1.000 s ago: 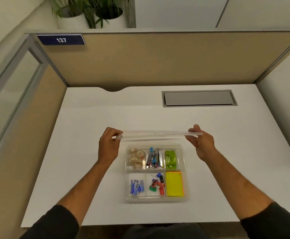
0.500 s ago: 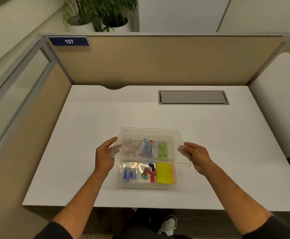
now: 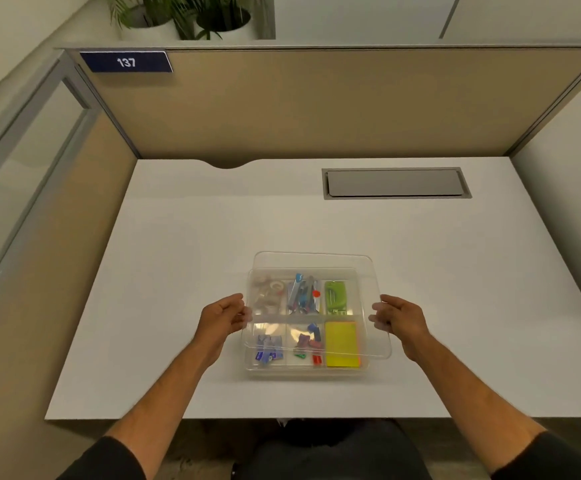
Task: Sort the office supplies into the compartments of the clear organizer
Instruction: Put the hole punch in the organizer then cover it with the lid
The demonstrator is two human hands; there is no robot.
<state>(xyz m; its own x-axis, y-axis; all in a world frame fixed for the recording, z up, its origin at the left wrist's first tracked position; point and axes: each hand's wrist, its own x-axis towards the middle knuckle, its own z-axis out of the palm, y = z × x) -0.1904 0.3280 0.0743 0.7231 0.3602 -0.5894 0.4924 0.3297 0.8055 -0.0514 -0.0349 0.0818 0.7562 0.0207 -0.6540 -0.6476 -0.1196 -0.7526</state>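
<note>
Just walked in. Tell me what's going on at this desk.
A person holds a clear plastic lid by its side edges, left hand and right hand gripping it just above a clear six-compartment organizer on the white desk. The compartments hold sorted supplies, among them a yellow sticky-note pad and a green stapler. The lid sits askew, not seated yet.

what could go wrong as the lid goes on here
The clear lid sits offset from the organizer, so it may seat crooked. The left hand and right hand pinch only its side edges, so it could slip. The upright pens might block it.
</note>
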